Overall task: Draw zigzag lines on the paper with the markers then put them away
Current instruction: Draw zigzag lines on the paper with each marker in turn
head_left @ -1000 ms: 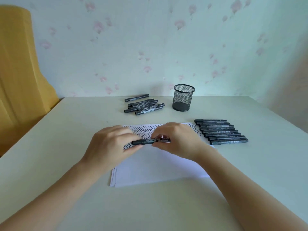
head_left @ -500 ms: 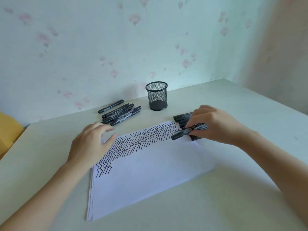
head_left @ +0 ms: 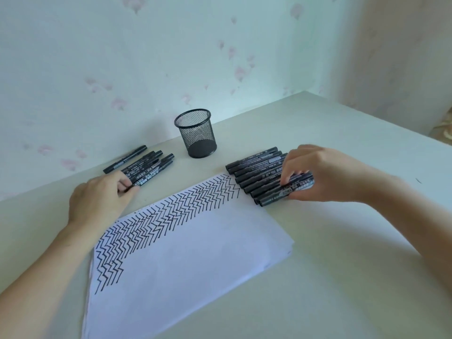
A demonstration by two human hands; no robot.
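A stack of white paper (head_left: 195,255) lies on the table, with black zigzag lines along its far edge. To its right lies a tidy row of black markers (head_left: 256,171). My right hand (head_left: 325,174) reaches over that row and pinches the nearest marker (head_left: 274,197) between fingers and thumb, the marker lying against the row. A loose pile of black markers (head_left: 149,167) sits at the back left. My left hand (head_left: 100,201) is at the pile's near end, and its fingertips and thumb pinch the end of one marker (head_left: 140,183) there.
An empty black mesh pen cup (head_left: 195,133) stands upright near the wall between the two groups of markers. The pale table (head_left: 318,289) ends at a wall behind and at an edge on the far right.
My right hand carried the marker from over the paper to the near end of the right row. My left hand let go of it and moved to the left pile. The view has turned right.
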